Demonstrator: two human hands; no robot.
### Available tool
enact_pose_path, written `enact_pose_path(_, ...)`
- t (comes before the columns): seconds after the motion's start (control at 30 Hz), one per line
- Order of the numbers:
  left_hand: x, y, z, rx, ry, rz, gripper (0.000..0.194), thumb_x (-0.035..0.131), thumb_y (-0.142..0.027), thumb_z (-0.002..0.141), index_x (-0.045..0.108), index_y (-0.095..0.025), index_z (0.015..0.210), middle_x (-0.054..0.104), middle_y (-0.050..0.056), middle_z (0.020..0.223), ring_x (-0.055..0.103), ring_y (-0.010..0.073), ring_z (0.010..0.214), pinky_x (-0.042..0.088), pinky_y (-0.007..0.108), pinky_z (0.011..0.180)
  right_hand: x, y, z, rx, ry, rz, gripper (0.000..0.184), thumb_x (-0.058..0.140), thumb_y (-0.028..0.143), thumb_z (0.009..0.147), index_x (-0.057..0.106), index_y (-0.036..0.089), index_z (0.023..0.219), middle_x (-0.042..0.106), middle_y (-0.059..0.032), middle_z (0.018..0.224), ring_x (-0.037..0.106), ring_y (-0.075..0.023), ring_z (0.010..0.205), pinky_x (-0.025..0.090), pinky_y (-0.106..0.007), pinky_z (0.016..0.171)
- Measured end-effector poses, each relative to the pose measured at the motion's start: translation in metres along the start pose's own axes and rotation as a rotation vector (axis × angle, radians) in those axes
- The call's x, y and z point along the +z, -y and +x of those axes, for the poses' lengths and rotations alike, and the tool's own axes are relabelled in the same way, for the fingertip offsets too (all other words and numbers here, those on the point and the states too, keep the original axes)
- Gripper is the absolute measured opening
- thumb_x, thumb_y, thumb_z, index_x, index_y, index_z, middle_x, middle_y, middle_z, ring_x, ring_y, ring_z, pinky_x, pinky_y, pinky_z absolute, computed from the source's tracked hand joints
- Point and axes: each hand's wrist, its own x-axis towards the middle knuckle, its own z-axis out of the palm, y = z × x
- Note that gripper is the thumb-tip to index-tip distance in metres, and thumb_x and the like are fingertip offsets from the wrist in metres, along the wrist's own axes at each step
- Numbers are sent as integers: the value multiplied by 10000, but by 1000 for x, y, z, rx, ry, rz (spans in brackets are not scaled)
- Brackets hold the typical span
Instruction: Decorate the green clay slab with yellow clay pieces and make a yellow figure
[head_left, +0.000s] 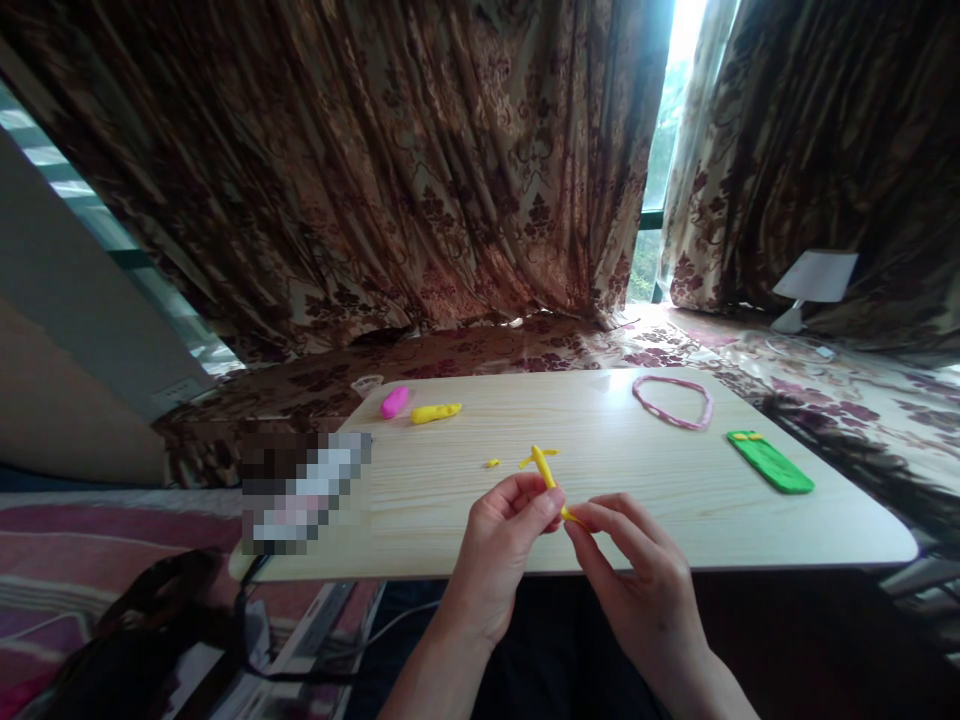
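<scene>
Between thumb and fingers, my left hand (506,525) grips a thin yellow clay figure (543,468) with two small arms near its top. My right hand (637,555) pinches the lower end of that same yellow clay, close beside the left thumb. A small yellow clay scrap (492,463) lies on the table just beyond my left hand. Farther back at the left are a yellow clay roll (435,413) and a pink clay lump (394,402). On the right rests a flat green clay piece (772,464) with two yellow bits at its far end.
The pale wooden table (450,540) has a pink twisted ring (673,403) at its back right. A blurred-out object lies at its left edge. A white lamp (816,278) stands on the ledge behind, before patterned curtains (450,180). Cables hang below the table's left side.
</scene>
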Motion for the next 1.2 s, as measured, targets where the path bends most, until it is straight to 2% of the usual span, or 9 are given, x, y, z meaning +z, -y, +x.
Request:
enact_pose_path(0.13, -1, 0, 1, 22, -11, 34, 150, 677, -262, 741, 643, -146, 830, 624, 23, 782, 566, 118, 708, 461, 255, 720, -5, -2, 0, 30, 15, -2, 221, 590, 154, 819, 617, 237, 1021, 602, -35, 918, 582, -177, 843, 469, -316, 763)
enact_pose_path(0.23, -2, 1, 2, 52, -30, 92, 155, 665, -274, 749, 642, -151, 841, 630, 19, 800, 565, 113, 710, 456, 243, 724, -14, -6, 6, 157, 17, 46, 270, 584, 226, 833, 590, 234, 1103, 587, -52, 1033, 575, -185, 921, 455, -320, 822)
enact_pose_path(0.33, -2, 5, 4, 90, -35, 178, 147, 668, -269, 741, 644, -149, 825, 630, 8, 777, 561, 112, 713, 443, 216, 712, -20, -10, 18, 266, 93, 142, 163, 546, 280, 859, 654, 210, 959, 602, -52, 979, 583, -181, 911, 457, -302, 801)
enact_pose_path(0.5, 0, 13, 10, 146, -3, 329, 169, 664, -272, 735, 630, -145, 842, 590, -2, 706, 560, 137, 704, 442, 232, 669, -16, -13, 35, 297, 197, 186, 164, 562, 294, 843, 688, 189, 839, 632, -42, 893, 604, -175, 859, 468, -283, 752)
enact_pose_path(0.67, 3, 14, 8, 197, -3, 444, 287, 664, -276, 736, 574, -166, 986, 529, -41, 651, 530, 117, 640, 444, 228, 639, -9, -15, 41, 341, 247, 160, 211, 559, 286, 839, 670, 159, 713, 632, -27, 797, 617, -158, 784, 479, -248, 694)
enact_pose_path(0.77, 0, 11, 7, 215, 13, 492, 336, 648, -299, 750, 554, -173, 1047, 571, -29, 681, 564, 127, 657, 463, 230, 639, -4, -18, 44, 360, 282, 107, 245, 543, 308, 853, 652, 144, 708, 629, -14, 763, 620, -144, 738, 488, -230, 664)
enact_pose_path(0.9, -28, 3, 9, 267, -63, 602, 327, 608, -331, 775, 569, -174, 1059, 656, 30, 807, 618, 165, 753, 481, 264, 701, 3, -37, 51, 381, 317, -44, 264, 513, 347, 884, 639, 131, 800, 642, -13, 785, 624, -152, 761, 504, -275, 695)
enact_pose_path(1.07, -84, -3, 14, 383, -272, 854, 155, 567, -293, 781, 654, -178, 839, 658, 53, 833, 603, 202, 799, 444, 313, 762, 16, -67, 54, 422, 344, -308, 243, 520, 305, 895, 569, 160, 1083, 594, -59, 1100, 602, -182, 918, 505, -377, 786)
enact_pose_path(1.2, -101, 7, 21, 442, -277, 1034, 121, 560, -213, 765, 680, -205, 782, 639, 46, 835, 574, 213, 847, 411, 334, 807, 25, -74, 49, 428, 357, -478, 244, 508, 297, 902, 559, 181, 1110, 572, -70, 1150, 588, -183, 955, 495, -386, 814)
